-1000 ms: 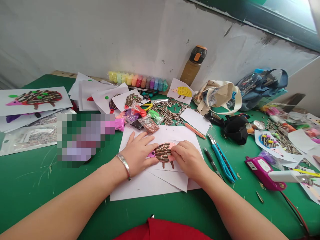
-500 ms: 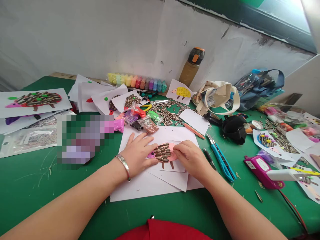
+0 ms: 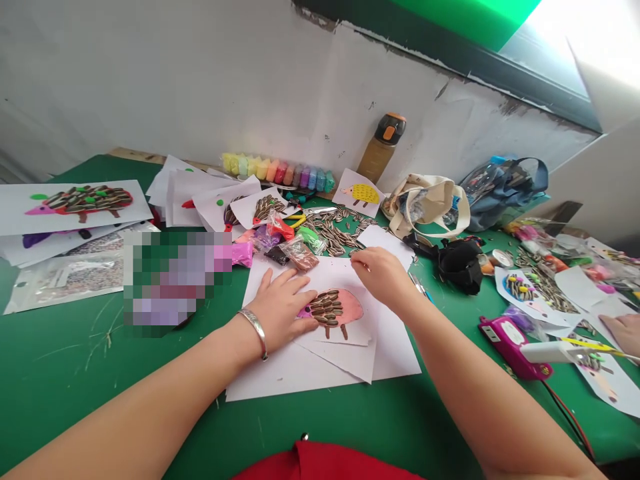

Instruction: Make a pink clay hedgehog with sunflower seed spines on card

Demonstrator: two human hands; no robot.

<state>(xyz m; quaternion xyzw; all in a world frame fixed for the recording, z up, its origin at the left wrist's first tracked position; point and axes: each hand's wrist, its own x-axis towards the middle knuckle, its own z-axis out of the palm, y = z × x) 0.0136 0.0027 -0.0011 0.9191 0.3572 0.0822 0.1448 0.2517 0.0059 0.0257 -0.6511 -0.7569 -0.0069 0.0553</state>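
Note:
My left hand [image 3: 283, 303] lies flat with its fingers spread on white paper, its thumb and a fingertip at the purple face of a clay hedgehog picture [image 3: 350, 308]. Striped sunflower seeds cover the left part of the hedgehog's pink body; the right part is bare pink, with two brown legs below. Above and right of the picture, my right hand [image 3: 383, 273] is raised with thumb and fingers pinched together; whatever is between the fingertips is too small to make out. A heap of loose sunflower seeds [image 3: 336, 233] lies just behind it.
Small bags of coloured clay [image 3: 300, 252] sit behind the paper. Finished hedgehog sheets [image 3: 90, 200] lie left. A bottle [image 3: 383, 148] leans on the wall. To the right are a cloth bag [image 3: 430, 203], a black pouch [image 3: 459, 263], a magenta glue gun [image 3: 513, 347] and another person's hand [image 3: 623, 331].
My right hand has moved up and away from the hedgehog's pink body toward the seed heap, uncovering the right end. My left hand stays in place. Another person's hand now shows at the right edge.

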